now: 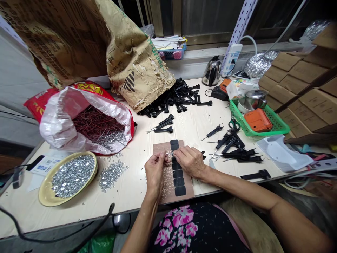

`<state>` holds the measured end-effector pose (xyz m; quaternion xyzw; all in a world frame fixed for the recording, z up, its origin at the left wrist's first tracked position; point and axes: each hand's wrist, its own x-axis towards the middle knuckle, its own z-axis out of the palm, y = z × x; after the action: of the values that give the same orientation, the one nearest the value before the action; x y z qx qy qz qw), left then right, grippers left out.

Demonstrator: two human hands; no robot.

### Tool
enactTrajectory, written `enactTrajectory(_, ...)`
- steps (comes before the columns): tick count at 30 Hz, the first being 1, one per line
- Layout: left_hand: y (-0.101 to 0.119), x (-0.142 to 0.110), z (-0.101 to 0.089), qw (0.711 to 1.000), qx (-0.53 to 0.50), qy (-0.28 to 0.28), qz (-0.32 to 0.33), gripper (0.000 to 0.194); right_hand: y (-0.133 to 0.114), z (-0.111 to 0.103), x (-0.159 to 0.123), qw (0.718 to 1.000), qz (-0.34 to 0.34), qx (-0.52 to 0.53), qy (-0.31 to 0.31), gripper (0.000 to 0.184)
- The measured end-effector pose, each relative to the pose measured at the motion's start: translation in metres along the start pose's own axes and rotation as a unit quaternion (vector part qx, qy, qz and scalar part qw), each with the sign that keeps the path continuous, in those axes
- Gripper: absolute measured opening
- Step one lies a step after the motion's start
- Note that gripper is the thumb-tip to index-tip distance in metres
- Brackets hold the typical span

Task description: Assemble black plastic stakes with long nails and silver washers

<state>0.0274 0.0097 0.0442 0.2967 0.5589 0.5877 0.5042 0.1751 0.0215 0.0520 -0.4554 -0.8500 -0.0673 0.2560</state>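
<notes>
Biggest first: pale wood-grain table (189,119), with a large torn brown paper sack (142,70) tipped at the back, spilling a wide heap of slim black plastic pieces (179,95). Left of it, a red-and-white plastic bag (58,116) gapes open, loaded with thin dark-red rods (94,123) plus some silver ones. In front of that bag, a cream-yellow oval dish (47,196) full of small silver metal washers (73,175); a loose scatter of the same lies beside it. At the near edge, a flat brown board (164,189) carrying a column of black rounded-square pads (179,181), pale crumbs around them. Small heap of black pieces with thin metal shafts (230,143) right of the board, plus a trio of shafted pieces (166,123) beyond it. Progress, my read: the shafted ones look assembled at least in part; sack, bag and dish hold far more stock, so most looks left. Both hands meet over the board. Left hand (155,167): thumb and forefinger pressed together, seemingly pinching a small silvery metal bit (166,155) above the board. Right hand (189,160): fingers curled over the pads; can't tell if they grip anything. A black forked end (203,154) pokes out just past its far side.
</notes>
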Motion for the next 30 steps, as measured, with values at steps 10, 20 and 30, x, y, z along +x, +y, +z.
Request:
enactTrajectory(10,0.0016,-0.0036,0.0030,0.999,0.036,0.022,0.022,0.028,-0.0008,-0.0005,0.0000,0.997,0.037,0.056,-0.023,0.018)
enactTrajectory(20,0.0026,-0.0016,0.0016,0.999,0.012,0.035,0.018,0.028,0.0049,-0.0022,-0.0004,1.000,0.007,0.017,-0.023,0.016)
enactTrajectory(30,0.0063,0.0012,0.0029,0.997,-0.074,-0.005,-0.031,0.029,0.0046,-0.0025,0.0000,1.000,0.004,0.017,-0.001,0.022)
